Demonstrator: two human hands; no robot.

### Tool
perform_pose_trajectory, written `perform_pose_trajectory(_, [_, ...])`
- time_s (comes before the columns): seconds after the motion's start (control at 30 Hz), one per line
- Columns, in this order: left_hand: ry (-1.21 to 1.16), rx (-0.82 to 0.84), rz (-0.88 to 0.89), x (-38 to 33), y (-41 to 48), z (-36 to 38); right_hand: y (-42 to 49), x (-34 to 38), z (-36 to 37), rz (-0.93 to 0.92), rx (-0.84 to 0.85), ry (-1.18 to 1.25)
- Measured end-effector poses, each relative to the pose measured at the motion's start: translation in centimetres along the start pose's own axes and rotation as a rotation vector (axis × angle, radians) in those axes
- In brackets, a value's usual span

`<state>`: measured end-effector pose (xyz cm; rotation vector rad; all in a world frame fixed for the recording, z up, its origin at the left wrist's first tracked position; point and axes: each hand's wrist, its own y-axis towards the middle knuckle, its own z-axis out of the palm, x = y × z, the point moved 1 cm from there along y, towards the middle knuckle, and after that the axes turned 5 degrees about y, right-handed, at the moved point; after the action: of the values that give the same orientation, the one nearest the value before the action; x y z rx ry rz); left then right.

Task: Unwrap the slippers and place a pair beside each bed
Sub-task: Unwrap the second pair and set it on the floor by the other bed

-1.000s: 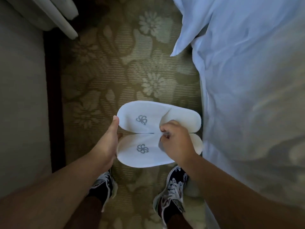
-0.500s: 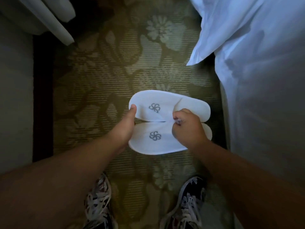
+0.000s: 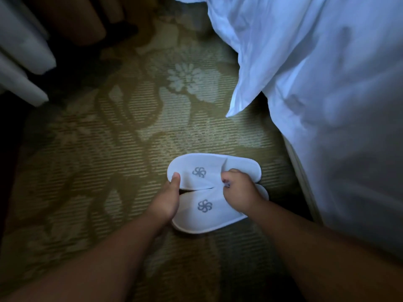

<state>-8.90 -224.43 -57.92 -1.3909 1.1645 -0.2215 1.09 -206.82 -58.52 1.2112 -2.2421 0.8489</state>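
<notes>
Hands hold the slippers (image 3: 214, 194) low over the carpet (image 3: 122, 153), side by side with their inner edges touching. Left hand (image 3: 168, 199) grips the toe ends, thumb pressed on top of the far slipper (image 3: 207, 168) and the other fingers hidden underneath. Right hand (image 3: 238, 190) is curled and pinches both where their openings meet, covering part of the near slipper (image 3: 202, 216). No wrapper shows on them. I cannot tell whether the soles touch the carpet.

The likeliest slip, as I judge it, is uneven release. If the left hand lets go first, the toes could swing apart or the far slipper could flip, since only a thumb steadies it. If the right hand drags as it opens, the heel ends may skew or slide under the bed (image 3: 327, 127), leaving the pair crooked.

At the far left, pale folds (image 3: 24, 62) hang well apart from the work, too dim to name. Open carpet lies to the left of the pair and beyond it, giving room to shift them. On the right the bed edge is near the heels, and a sheet corner (image 3: 237, 105) hangs above the carpet beyond them.
</notes>
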Motion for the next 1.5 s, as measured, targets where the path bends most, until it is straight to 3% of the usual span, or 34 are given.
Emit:
perform_pose_trajectory(0.07, [0.199,-0.124,0.105,-0.3,1.2,-0.5,1.1,-0.1,0.5,-0.009,-0.005,-0.001])
perform_pose_trajectory(0.17, [0.438,-0.216,0.118,-0.6,2.5,-0.7,1.9,-0.3,1.3,-0.004,0.022,0.004])
perform_pose_trajectory(0.3, [0.719,-0.309,0.131,-1.4,3.2,-1.3,2.7,-0.5,0.5,0.099,0.196,0.069])
perform_pose_trajectory(0.37, [0.680,-0.345,0.131,-2.4,3.5,-2.1,3.4,-0.2,-1.5,0.259,0.230,0.224])
perform_pose_trajectory(0.53, [0.279,-0.408,0.158,-5.3,4.1,-2.9,4.5,-0.3,-7.1,0.793,0.032,0.523])
perform_pose_trajectory(0.6, [0.242,-0.378,0.155,-6.0,4.5,-2.6,4.5,-0.2,-8.6,0.891,0.037,0.572])
perform_pose_trajectory(0.83, [0.204,-0.198,0.070,-6.0,5.9,-0.9,5.0,-0.1,-9.9,0.963,0.091,0.627])
perform_pose_trajectory(1.07, [0.135,-0.197,0.072,-6.6,6.6,-0.8,6.3,-2.3,-9.8,1.034,0.073,0.555])
perform_pose_trajectory(1.5, [-0.031,-0.169,0.091,-8.7,7.6,0.0,8.9,-2.2,-11.3,0.977,-0.016,0.595])
